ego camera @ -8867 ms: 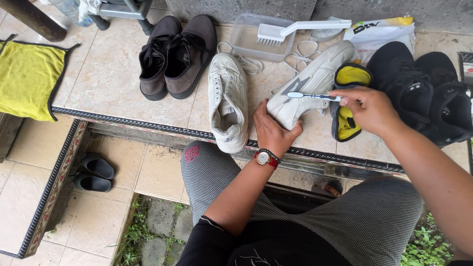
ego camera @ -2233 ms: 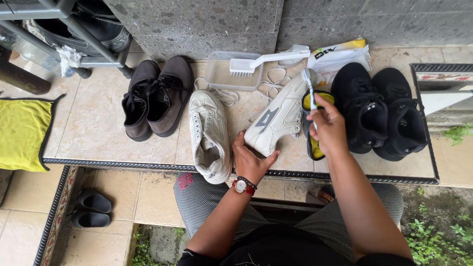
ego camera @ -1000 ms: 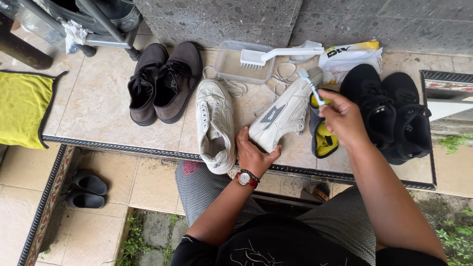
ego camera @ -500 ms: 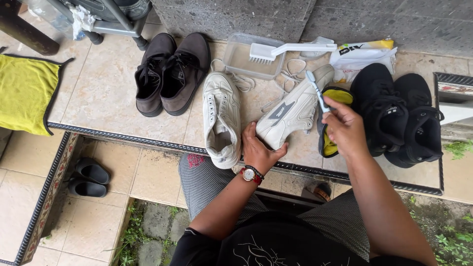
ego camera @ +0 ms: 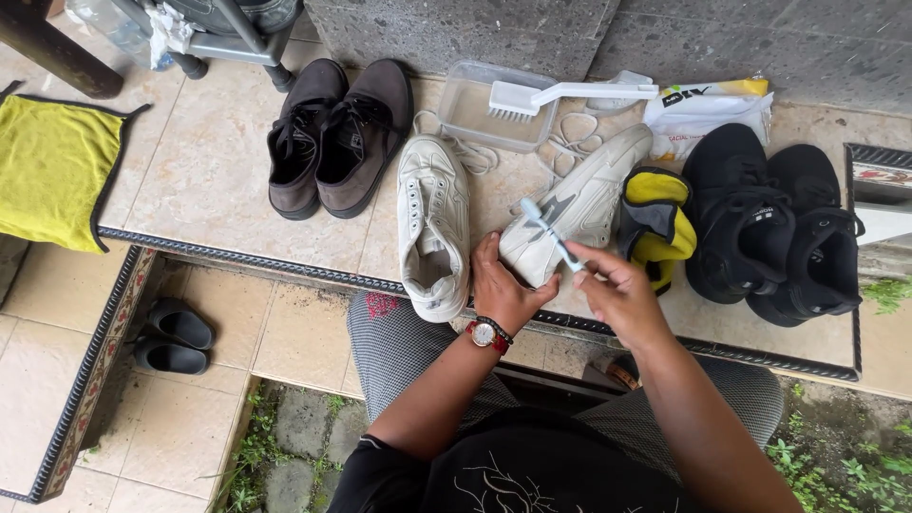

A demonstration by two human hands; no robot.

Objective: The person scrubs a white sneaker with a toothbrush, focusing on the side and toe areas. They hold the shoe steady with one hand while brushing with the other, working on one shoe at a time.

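**Small brush on the heel end of a white sneaker**

The left hand (ego camera: 502,290) holds the white sneaker (ego camera: 573,217) at its near end; the thumb is spread apart from the other fingers, and they press on the shoe from the two sides. The sneaker lies on its side on the tiled ledge (ego camera: 218,180), and its far end points away from the fingers toward the white scrub brush (ego camera: 560,95) on the clear plastic tray (ego camera: 470,119).

The right hand (ego camera: 622,294) pinches the handle of a small light-blue brush (ego camera: 551,231) between thumb and fingertips. The brush head is touching the side of the sneaker, just beyond the left fingers.

Just left of the left fingers lies the second white sneaker (ego camera: 432,223), close to the dark edge of the ledge. Just right of the right fingers is a yellow and grey cloth (ego camera: 657,223), and past it a pair of black shoes (ego camera: 769,223). So the room between these neighbours is narrow. More open tile is farther left, between the brown shoes (ego camera: 337,133) and the yellow towel (ego camera: 52,166).

Compared with half a second before, the brush now sits lower on the sneaker, nearer to the left hand. The left grip is the same.
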